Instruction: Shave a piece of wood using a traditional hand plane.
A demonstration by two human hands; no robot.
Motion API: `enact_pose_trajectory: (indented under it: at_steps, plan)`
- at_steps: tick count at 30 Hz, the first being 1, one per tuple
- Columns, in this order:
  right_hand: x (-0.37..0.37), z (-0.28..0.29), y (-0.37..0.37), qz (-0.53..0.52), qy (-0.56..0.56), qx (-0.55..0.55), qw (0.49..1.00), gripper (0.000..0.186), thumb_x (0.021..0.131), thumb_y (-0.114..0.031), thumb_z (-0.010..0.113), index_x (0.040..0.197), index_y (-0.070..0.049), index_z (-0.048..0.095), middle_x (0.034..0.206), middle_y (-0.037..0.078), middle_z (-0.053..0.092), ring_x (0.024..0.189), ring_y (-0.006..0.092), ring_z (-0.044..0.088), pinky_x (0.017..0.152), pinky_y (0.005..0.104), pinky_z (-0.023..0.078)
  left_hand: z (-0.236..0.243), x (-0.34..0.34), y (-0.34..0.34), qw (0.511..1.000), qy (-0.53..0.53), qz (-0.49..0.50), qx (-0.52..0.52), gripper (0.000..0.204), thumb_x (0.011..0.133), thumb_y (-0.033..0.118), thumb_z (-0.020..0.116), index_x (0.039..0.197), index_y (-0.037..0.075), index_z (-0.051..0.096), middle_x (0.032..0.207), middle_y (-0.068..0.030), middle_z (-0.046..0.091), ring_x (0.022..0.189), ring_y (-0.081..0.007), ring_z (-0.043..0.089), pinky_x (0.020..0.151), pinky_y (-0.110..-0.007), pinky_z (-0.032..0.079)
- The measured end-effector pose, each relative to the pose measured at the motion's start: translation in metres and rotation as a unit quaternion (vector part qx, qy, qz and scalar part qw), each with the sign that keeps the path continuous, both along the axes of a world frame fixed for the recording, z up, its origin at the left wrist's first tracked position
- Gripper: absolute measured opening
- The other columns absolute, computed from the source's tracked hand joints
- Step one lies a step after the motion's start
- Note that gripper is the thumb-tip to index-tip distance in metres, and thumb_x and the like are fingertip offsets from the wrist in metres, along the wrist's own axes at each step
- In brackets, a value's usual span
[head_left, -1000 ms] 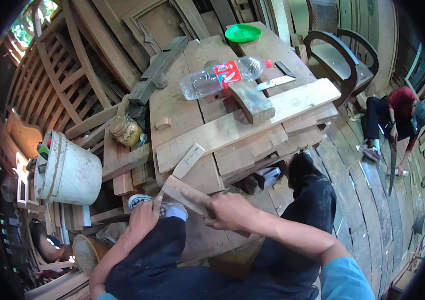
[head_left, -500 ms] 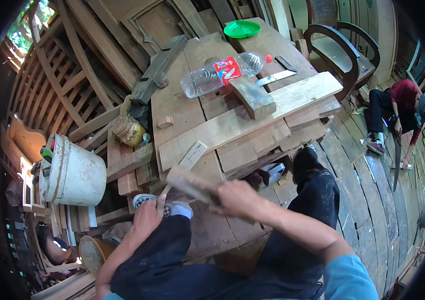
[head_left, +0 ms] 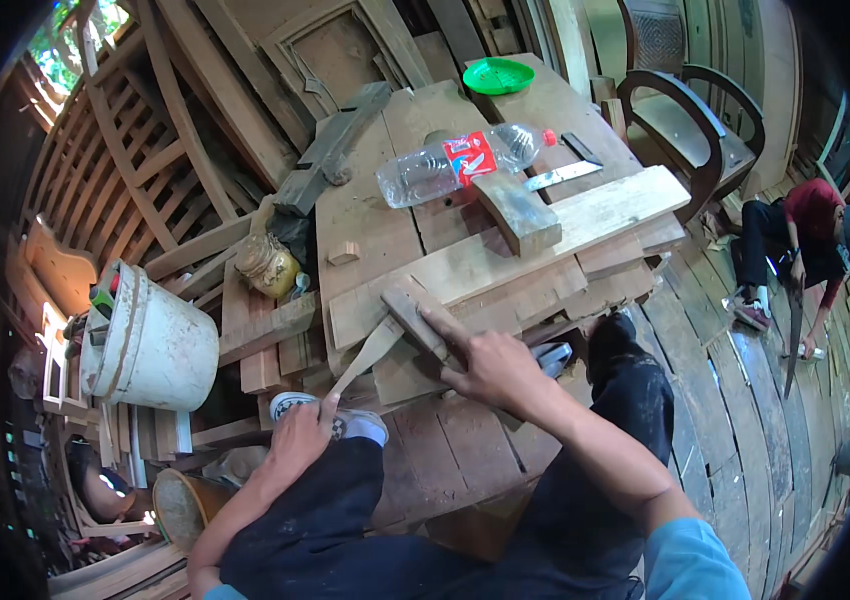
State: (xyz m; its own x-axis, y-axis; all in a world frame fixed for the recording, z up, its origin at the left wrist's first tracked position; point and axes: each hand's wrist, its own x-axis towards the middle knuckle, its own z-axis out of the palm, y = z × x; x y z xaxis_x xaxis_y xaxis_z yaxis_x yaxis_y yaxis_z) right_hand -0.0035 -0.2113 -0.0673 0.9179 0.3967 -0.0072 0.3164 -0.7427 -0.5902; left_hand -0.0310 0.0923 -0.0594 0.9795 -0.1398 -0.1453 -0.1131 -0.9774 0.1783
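Near my left shoe, my left hand (head_left: 299, 437) is closed round the lower end of a narrow pale strip of wood (head_left: 363, 362), which slants up onto the edge of a long plank (head_left: 600, 217). My right hand (head_left: 505, 368) grips a flat wooden block (head_left: 413, 322), fingers along its top. The block lies across the strip's upper end and covers it. Whether anything is fixed to the block's underside is hidden. The plank rests on the low wooden workbench (head_left: 360, 235), with a thick wooden block (head_left: 520, 218) on top.
A plastic bottle (head_left: 415, 178), try square (head_left: 563, 175), small wood offcut (head_left: 343, 252) and green dish (head_left: 498, 75) lie on the bench. A white bucket (head_left: 160, 340) and glass jar (head_left: 267, 265) stand left. A person (head_left: 813, 235) holding a saw sits far right, near an armchair (head_left: 690, 110).
My right hand has brought the wooden block down and away from me, onto the strip's upper end. The left hand keeps its hold. The view has shifted slightly.
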Motion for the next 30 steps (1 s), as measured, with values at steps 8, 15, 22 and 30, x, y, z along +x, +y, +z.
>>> enact_pose_trajectory:
  at_steps: [8, 15, 22, 30]
  plan:
    - [-0.015, -0.010, 0.013, 0.109, 0.030, -0.063, 0.992, 0.071, 0.082, -0.037, 0.064, 0.146, -0.026, 0.034, 0.080, 0.021, 0.067, 0.076, 0.0396, 0.066, 0.069, 0.0493, 0.054, 0.000, -0.001, 0.000, 1.000, 0.004, -0.009, -0.005, 0.059, 0.102, 0.038, 0.036, 0.074, -0.006, 0.064, 0.071, -0.0290, 0.062, 0.073, -0.0470, 0.062, 0.070, -0.054, 0.049]
    - [-0.020, -0.014, 0.012, 0.125, 0.054, -0.050, 0.989, 0.073, 0.082, -0.035, 0.064, 0.147, -0.027, 0.031, 0.078, 0.024, 0.065, 0.074, 0.0418, 0.065, 0.071, 0.0490, 0.054, -0.007, 0.003, -0.003, 1.000, 0.010, 0.005, 0.015, 0.059, 0.101, 0.038, 0.038, 0.073, -0.007, 0.063, 0.072, -0.0301, 0.061, 0.074, -0.0475, 0.061, 0.071, -0.054, 0.048]
    - [-0.001, 0.011, -0.007, -0.013, -0.013, 0.002, 1.000, 0.078, 0.081, -0.036, 0.066, 0.149, -0.027, 0.028, 0.074, 0.021, 0.066, 0.070, 0.0427, 0.065, 0.066, 0.0503, 0.054, -0.005, 0.001, 0.002, 1.000, 0.008, 0.012, 0.002, 0.057, 0.101, 0.037, 0.040, 0.073, -0.007, 0.063, 0.072, -0.0298, 0.061, 0.072, -0.0477, 0.061, 0.071, -0.054, 0.048]
    - [-0.027, 0.003, 0.016, 0.158, 0.040, -0.042, 0.986, 0.058, 0.080, -0.042, 0.066, 0.131, -0.016, 0.053, 0.081, 0.022, 0.066, 0.076, 0.0396, 0.066, 0.071, 0.0476, 0.054, -0.021, -0.004, 0.023, 0.997, -0.057, -0.040, 0.013, 0.055, 0.100, 0.038, 0.040, 0.076, -0.006, 0.063, 0.072, -0.0291, 0.062, 0.074, -0.0470, 0.062, 0.072, -0.054, 0.049]
